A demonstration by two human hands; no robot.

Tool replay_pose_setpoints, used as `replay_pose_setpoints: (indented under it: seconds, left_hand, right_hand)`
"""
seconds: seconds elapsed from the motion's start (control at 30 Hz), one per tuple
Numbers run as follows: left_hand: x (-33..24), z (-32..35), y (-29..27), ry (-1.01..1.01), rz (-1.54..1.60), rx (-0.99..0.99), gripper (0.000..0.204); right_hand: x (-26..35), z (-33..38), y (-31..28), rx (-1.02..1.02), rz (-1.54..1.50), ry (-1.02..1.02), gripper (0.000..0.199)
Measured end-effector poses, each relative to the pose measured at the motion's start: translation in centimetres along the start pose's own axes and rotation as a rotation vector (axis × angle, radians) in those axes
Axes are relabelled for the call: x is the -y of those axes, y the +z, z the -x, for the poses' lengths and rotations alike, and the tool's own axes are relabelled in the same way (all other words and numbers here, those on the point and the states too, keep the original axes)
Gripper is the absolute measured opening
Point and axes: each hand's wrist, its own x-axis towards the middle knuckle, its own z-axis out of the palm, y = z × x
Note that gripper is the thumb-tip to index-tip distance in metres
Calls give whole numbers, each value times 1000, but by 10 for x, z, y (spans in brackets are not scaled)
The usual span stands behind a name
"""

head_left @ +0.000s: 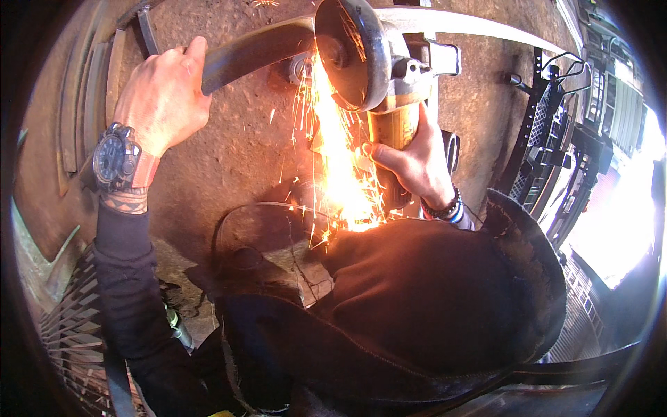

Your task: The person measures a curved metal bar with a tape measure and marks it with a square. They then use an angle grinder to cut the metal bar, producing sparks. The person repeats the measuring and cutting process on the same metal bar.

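My right hand [417, 160] is wrapped round the yellow body of an angle grinder [394, 125]. The grinder's round disc and guard [353, 55] stand upright against a dark metal bar [260, 52]. A dense stream of bright sparks [340, 167] pours from the disc down toward my dark clothing. My left hand [163, 94] is closed round the left end of the bar, its fingertips partly hidden. Where the disc meets the metal, the guard and the glare cover the contact.
Long metal pieces [90, 104] lie along the left side. A pale flat strip [479, 26] runs behind the grinder to the right. Black metal frames with mesh [545, 125] stand at the right. At lower left is a slatted metal grille [73, 326].
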Motion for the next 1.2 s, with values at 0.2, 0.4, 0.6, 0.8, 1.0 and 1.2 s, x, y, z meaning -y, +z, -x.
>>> replay_pose_setpoints:
  seconds: [0.2,0.4,0.6,0.8,1.0,1.2]
  left_hand:
    - [0,2,1,13,3,-17,38]
    - [1,1,1,24,9,-18,38]
    - [2,1,3,32,18,-32,40]
    - [2,6,-4,19,2,-32,41]
    - [-1,-1,1,13,13,-2,41]
    - [-1,-1,0,16,15,-5,38]
  right_hand:
    - [-1,-3,2,-12,-35,12,75]
    - [-2,-6,0,3,-61,-3,75]
    - [-4,-8,1,5,-73,-9,74]
    - [2,-11,1,10,-76,-25,72]
    - [-3,-12,1,-9,-82,-13,71]
    - [3,-15,1,-35,-29,-45,71]
